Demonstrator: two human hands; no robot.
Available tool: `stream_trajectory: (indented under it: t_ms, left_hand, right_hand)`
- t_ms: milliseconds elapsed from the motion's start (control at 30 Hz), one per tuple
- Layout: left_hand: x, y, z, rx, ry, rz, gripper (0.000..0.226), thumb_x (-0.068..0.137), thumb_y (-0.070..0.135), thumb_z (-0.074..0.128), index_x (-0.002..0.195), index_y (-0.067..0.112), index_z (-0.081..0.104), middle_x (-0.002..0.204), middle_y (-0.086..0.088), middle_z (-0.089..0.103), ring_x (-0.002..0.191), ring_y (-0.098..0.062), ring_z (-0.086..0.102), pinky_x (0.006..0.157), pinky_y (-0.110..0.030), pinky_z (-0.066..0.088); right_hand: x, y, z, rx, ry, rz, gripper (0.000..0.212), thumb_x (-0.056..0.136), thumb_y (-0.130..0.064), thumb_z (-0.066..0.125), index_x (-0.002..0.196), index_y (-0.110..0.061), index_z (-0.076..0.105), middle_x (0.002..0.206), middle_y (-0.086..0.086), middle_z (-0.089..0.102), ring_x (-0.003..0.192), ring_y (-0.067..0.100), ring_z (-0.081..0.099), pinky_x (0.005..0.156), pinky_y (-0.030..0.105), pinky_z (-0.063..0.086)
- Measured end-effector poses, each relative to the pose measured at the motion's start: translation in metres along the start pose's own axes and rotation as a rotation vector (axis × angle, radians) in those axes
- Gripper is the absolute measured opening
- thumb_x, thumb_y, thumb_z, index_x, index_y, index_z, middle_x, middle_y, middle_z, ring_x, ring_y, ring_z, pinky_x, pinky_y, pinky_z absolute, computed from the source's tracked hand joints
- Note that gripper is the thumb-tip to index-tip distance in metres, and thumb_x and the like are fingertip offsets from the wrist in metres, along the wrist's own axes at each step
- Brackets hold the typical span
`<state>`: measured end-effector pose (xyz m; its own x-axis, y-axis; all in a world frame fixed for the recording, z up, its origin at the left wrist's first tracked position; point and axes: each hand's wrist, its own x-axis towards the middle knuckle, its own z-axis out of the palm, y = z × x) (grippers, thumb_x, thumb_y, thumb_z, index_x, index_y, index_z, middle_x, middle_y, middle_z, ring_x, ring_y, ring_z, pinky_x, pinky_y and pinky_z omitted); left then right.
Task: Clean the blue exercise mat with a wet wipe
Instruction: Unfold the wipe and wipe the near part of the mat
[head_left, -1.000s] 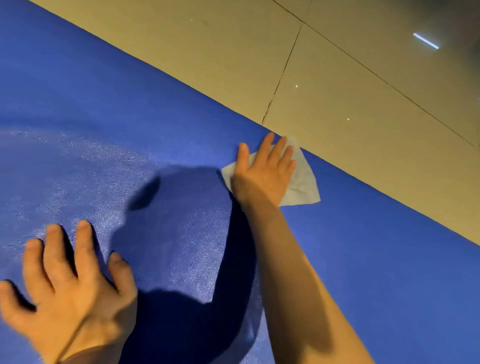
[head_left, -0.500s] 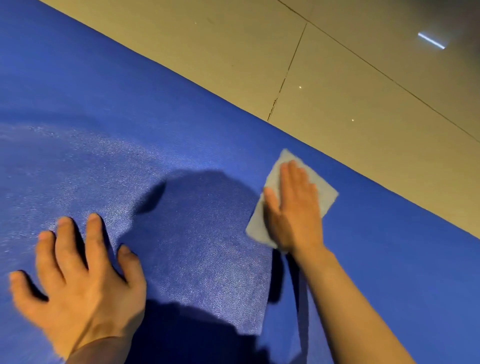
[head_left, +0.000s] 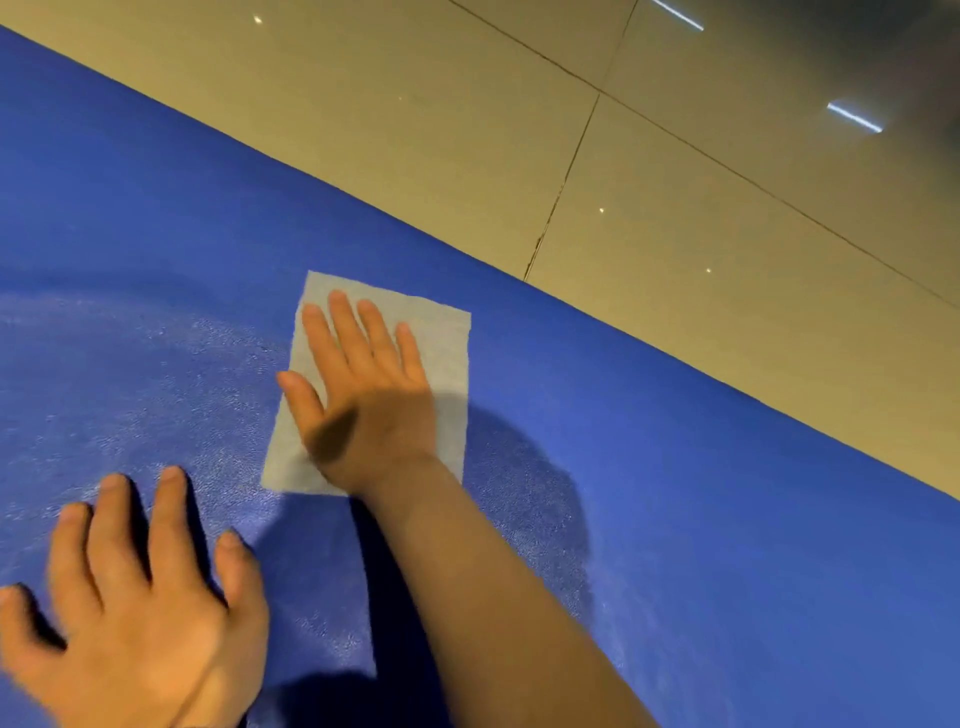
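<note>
pressing flat with straight fingers, the right hand (head_left: 363, 410) pins the wet wipe (head_left: 441, 358) to the blue exercise mat (head_left: 727, 519), near its far edge beside the tiled floor (head_left: 675, 234). the left hand (head_left: 140, 623) rests on the mat, fingers spread and released, blurred and cut off at the frame's edge. no writing shows on wipe or mat.

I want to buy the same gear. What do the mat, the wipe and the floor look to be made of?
Mat: likely foam or rubber, matte blue, with a fine pebbled grain that glints where damp.
Wipe: thin, pale nonwoven sheet, lying flat under the right hand.
Floor: large beige tiles, probably polished ceramic or stone; they mirror lights, with thin dark joints.
</note>
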<state>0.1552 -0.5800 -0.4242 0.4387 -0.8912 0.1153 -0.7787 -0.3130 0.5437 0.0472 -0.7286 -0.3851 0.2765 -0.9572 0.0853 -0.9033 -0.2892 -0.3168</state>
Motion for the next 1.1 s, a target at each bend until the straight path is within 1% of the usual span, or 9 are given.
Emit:
stream_trajectory:
  t_ms: [33, 167, 300, 400, 533, 633, 833, 1000, 1100]
  left_hand:
    - [0.001, 0.001, -0.001, -0.004, -0.002, -0.007, 0.06, 0.095, 0.029, 0.036, 0.147, -0.002, 0.033, 0.154, -0.028, 0.026, 0.14, -0.053, 0.027, 0.111, -0.072, 0.023]
    - [0.001, 0.015, -0.013, 0.082, 0.077, 0.068, 0.054, 0.1, 0.033, 0.034, 0.147, 0.009, 0.036, 0.154, -0.021, 0.025, 0.131, -0.052, 0.037, 0.103, -0.072, 0.032]
    - [0.0, 0.01, -0.011, 0.069, 0.11, 0.092, 0.051, 0.1, 0.035, 0.033, 0.146, 0.013, 0.037, 0.155, -0.019, 0.026, 0.131, -0.052, 0.038, 0.101, -0.073, 0.033]
    - [-0.003, 0.009, -0.008, 0.104, 0.135, 0.095, 0.049, 0.1, 0.034, 0.034, 0.146, 0.017, 0.038, 0.155, -0.017, 0.026, 0.131, -0.051, 0.04, 0.098, -0.072, 0.037]
    - [-0.003, 0.011, -0.008, 0.117, 0.148, 0.027, 0.048, 0.101, 0.037, 0.034, 0.146, 0.021, 0.038, 0.155, -0.017, 0.029, 0.135, -0.048, 0.038, 0.1, -0.072, 0.034]
    - [-0.004, 0.01, -0.006, 0.141, 0.133, 0.036, 0.049, 0.101, 0.035, 0.034, 0.144, 0.013, 0.042, 0.152, -0.024, 0.034, 0.138, -0.046, 0.033, 0.102, -0.073, 0.031]
    - [-0.004, 0.021, -0.013, 0.153, 0.107, -0.042, 0.053, 0.1, 0.037, 0.03, 0.144, 0.012, 0.043, 0.154, -0.019, 0.035, 0.144, -0.036, 0.025, 0.103, -0.073, 0.025]
    - [-0.004, 0.018, -0.015, 0.183, 0.101, -0.02, 0.054, 0.101, 0.036, 0.032, 0.146, 0.008, 0.042, 0.153, -0.022, 0.034, 0.145, -0.038, 0.024, 0.11, -0.069, 0.017]
    - [-0.002, 0.022, -0.017, 0.151, 0.048, -0.051, 0.058, 0.098, 0.038, 0.03, 0.147, 0.009, 0.039, 0.155, -0.019, 0.03, 0.146, -0.037, 0.019, 0.11, -0.071, 0.014]
  right_hand:
    - [-0.003, 0.023, -0.007, 0.012, 0.033, 0.037, 0.058, 0.096, -0.05, 0.034, 0.144, -0.021, 0.049, 0.155, 0.006, 0.039, 0.145, 0.024, 0.032, 0.12, 0.044, 0.014]
    - [-0.037, 0.146, -0.065, -0.083, -0.096, 0.42, 0.061, 0.102, -0.052, 0.028, 0.156, -0.032, 0.01, 0.165, -0.004, -0.001, 0.151, 0.015, -0.004, 0.121, 0.037, -0.004]
    - [-0.118, 0.242, -0.117, -0.207, -0.001, 0.881, 0.067, 0.1, -0.056, 0.018, 0.155, -0.019, 0.02, 0.162, 0.009, 0.017, 0.148, 0.027, 0.014, 0.119, 0.048, 0.013]
    - [-0.165, 0.258, -0.125, -0.225, 0.027, 1.211, 0.08, 0.092, -0.062, 0.003, 0.154, -0.014, 0.021, 0.159, 0.014, 0.018, 0.146, 0.029, 0.015, 0.117, 0.052, 0.014]
    - [-0.133, 0.214, -0.106, -0.156, 0.083, 1.418, 0.066, 0.103, -0.051, 0.014, 0.157, -0.014, 0.005, 0.164, 0.011, 0.003, 0.15, 0.027, 0.004, 0.119, 0.051, 0.004]
    - [-0.09, 0.16, -0.082, -0.17, 0.05, 1.231, 0.065, 0.105, -0.048, 0.017, 0.157, -0.012, 0.001, 0.164, 0.013, 0.0, 0.15, 0.028, 0.001, 0.119, 0.05, 0.004]
    - [-0.019, 0.035, -0.026, -0.179, -0.226, 0.55, 0.063, 0.104, -0.051, 0.014, 0.155, -0.025, -0.012, 0.162, 0.003, -0.02, 0.149, 0.025, -0.019, 0.117, 0.049, -0.015]
    - [-0.026, -0.01, -0.013, -0.077, -0.297, 0.09, 0.059, 0.105, -0.047, 0.025, 0.157, -0.03, 0.003, 0.165, -0.001, -0.01, 0.15, 0.022, -0.016, 0.116, 0.047, -0.02]
    - [-0.062, -0.009, -0.013, -0.021, -0.224, -0.085, 0.055, 0.102, -0.046, 0.033, 0.154, -0.027, 0.028, 0.164, 0.001, 0.016, 0.151, 0.023, 0.006, 0.12, 0.046, -0.008]
